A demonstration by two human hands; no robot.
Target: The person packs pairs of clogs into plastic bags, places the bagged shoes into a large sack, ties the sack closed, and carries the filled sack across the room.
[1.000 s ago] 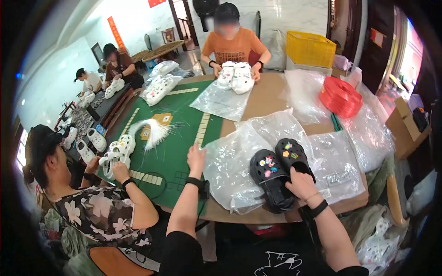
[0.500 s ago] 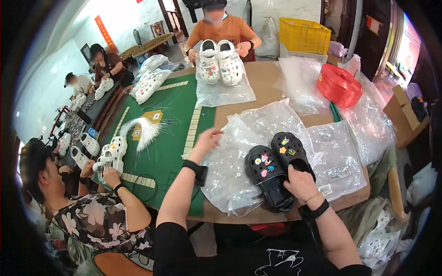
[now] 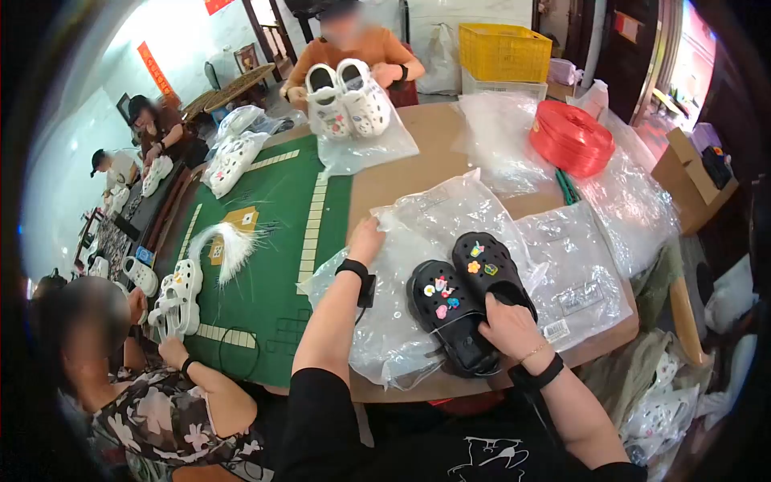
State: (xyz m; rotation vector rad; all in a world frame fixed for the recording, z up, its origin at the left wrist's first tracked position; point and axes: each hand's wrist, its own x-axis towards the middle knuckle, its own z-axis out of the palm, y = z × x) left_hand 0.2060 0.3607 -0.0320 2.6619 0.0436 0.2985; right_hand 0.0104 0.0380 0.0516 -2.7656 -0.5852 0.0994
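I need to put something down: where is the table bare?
Brown tabletop is bare between the white clogs held opposite and the stacked clear bags; so is green mat between the white bundle and pale strip. Crowded: the near side, with black clogs, spread bag and right hand.

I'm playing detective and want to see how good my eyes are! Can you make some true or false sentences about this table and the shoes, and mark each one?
1. The right hand touches the black clogs. True.
2. The black clogs are inside the clear bag. False: they lie on top of it.
3. Colourful charms decorate both black clogs. True.
4. The person across the table holds a red shoe. False: that person holds white clogs.
5. The left hand is at the clear bag's edge. True.
6. The yellow crate stands on the green mat. False: the yellow crate is beyond the table.
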